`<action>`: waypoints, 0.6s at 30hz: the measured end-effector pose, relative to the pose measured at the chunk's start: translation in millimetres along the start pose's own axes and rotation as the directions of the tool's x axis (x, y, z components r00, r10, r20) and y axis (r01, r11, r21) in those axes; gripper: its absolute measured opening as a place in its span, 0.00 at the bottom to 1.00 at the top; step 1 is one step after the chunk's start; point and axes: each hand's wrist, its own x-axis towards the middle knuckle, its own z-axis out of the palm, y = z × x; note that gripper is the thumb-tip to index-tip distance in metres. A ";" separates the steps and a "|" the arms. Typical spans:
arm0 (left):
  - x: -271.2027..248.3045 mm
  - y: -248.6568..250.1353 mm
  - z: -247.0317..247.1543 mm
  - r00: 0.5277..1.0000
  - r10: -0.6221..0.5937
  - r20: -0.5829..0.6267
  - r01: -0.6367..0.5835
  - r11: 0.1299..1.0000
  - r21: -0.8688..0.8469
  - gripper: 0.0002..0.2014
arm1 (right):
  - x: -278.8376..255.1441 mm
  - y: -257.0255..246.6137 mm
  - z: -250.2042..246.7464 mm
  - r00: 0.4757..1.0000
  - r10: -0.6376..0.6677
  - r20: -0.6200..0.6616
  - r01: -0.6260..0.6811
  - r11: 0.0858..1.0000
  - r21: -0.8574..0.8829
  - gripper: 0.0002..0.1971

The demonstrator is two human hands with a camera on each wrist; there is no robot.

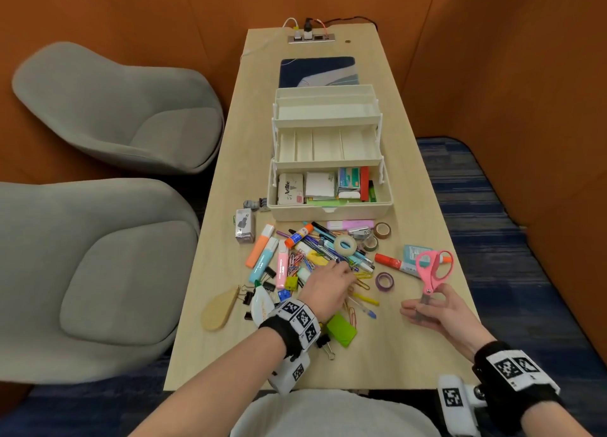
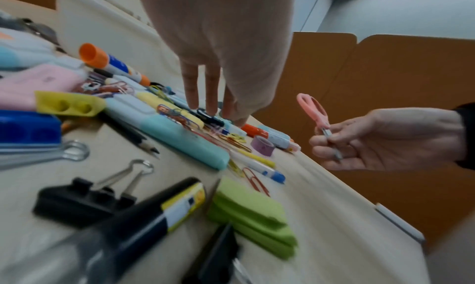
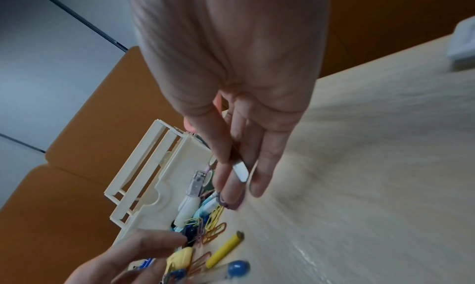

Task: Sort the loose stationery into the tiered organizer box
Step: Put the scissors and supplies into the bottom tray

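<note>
The tiered organizer box [image 1: 330, 187] is parked mid-table with both upper trays swung back, probably so every level can be reached at once. The bottom bin already has some packs and pads laid in it; the divided tray and the top tray above it look bare.

Just in front of the box, the loose stationery pile [image 1: 315, 259] is spread out: highlighters, pens, a glue stick, tape rolls, paper clips, binder clips.

In front of the box and off to its right, the pink scissors [image 1: 433, 270] are pinched by the closed blades in the right hand [image 1: 433, 308], handles pointing up. That's likely so the tip is covered and the handles go in last, though that's a guess.

The left hand [image 1: 326, 287] is lowered over the pile in front of the box, fingers [image 2: 210, 93] straight and relaxed, tips reaching down among the pens and clips. Nothing is gripped by it as far as can be seen; it's probably being used to pick out the next item.
</note>
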 end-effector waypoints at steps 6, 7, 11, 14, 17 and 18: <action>28.7 -18.3 -20.1 0.995 -0.041 0.089 0.019 0.973 0.232 0.23 | 3.7 -7.2 13.5 0.997 -0.025 0.071 0.029 0.997 -0.066 0.26; 32.0 -18.3 -22.2 0.993 -0.011 0.121 -0.024 0.960 0.280 0.23 | 4.7 -8.5 16.0 0.997 -0.030 0.071 0.035 0.997 -0.074 0.26; 41.0 -17.2 -29.1 0.983 0.076 0.165 -0.135 0.914 0.382 0.19 | 8.2 -13.8 24.0 0.997 -0.039 0.066 0.044 0.995 -0.088 0.23; 42.5 -19.3 -31.4 0.967 0.176 0.182 -0.238 0.876 0.419 0.18 | 9.5 -19.5 26.9 0.997 -0.042 0.071 0.049 0.994 -0.095 0.22; 40.5 -25.2 -32.1 0.943 0.269 0.196 -0.329 0.842 0.428 0.17 | 11.0 -24.2 29.6 0.997 -0.034 0.070 0.040 0.996 -0.084 0.21; 39.3 -28.9 -31.9 0.936 0.304 0.178 -0.351 0.838 0.418 0.16 | 11.7 -25.3 30.4 0.997 -0.031 0.067 0.036 0.996 -0.079 0.20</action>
